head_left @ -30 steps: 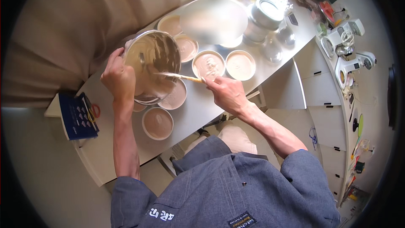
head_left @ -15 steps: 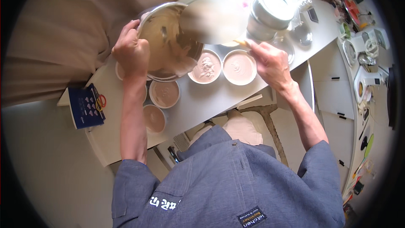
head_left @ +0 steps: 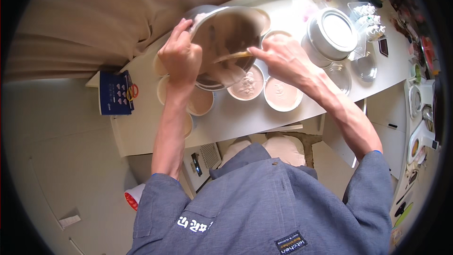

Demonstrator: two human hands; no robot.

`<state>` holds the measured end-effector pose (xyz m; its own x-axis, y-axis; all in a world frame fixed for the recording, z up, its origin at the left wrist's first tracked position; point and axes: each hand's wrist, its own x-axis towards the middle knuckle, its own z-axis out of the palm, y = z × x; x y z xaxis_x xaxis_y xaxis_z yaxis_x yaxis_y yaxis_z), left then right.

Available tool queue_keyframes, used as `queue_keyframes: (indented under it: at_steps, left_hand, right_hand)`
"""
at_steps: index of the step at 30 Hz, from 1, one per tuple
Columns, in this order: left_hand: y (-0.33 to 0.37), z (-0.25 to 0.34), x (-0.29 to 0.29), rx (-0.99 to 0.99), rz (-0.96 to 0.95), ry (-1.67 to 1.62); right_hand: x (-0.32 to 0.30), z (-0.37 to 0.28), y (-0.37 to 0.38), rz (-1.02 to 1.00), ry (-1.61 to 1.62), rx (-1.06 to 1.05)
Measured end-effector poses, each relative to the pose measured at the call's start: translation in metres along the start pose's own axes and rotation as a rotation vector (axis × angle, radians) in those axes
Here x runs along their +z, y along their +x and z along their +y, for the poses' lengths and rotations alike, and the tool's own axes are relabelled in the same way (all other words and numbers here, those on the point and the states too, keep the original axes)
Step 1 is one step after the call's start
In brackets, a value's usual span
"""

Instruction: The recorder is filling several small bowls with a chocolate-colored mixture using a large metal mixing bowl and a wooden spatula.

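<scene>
Remotely, I clamp the bowl (head_left: 238,30) in my left grip (head_left: 180,61), my right grip (head_left: 281,56) pinching the spatula (head_left: 236,55), apparently scraping; next needs steady tilt.

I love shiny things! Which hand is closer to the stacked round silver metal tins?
Right: the right hand is just left of the tins; the left hand is farther left, gripping the round silver metal bowl.

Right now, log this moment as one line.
left hand: grips tilted bowl | right hand: holds spatula at bowl's mouth | nearby: filled round pans on white table
</scene>
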<state>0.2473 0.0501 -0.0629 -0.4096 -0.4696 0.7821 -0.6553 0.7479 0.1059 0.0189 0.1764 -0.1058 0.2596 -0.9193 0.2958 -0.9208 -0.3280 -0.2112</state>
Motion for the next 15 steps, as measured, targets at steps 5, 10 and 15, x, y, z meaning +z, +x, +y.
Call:
queue_keyframes:
  at_steps: [5, 10, 15]
  left_hand:
    - [-0.001, 0.001, 0.004, 0.018, -0.008, 0.034]
    - [-0.01, 0.004, 0.014, -0.002, 0.007, 0.038]
    - [-0.024, -0.009, 0.026, -0.05, -0.008, 0.068]
  right_hand:
    - [0.006, 0.004, 0.009, -0.155, 0.001, -0.147]
    - [0.0, 0.023, -0.013, -0.158, 0.13, -0.154]
    - [-0.019, 0.024, -0.033, -0.197, 0.015, -0.164]
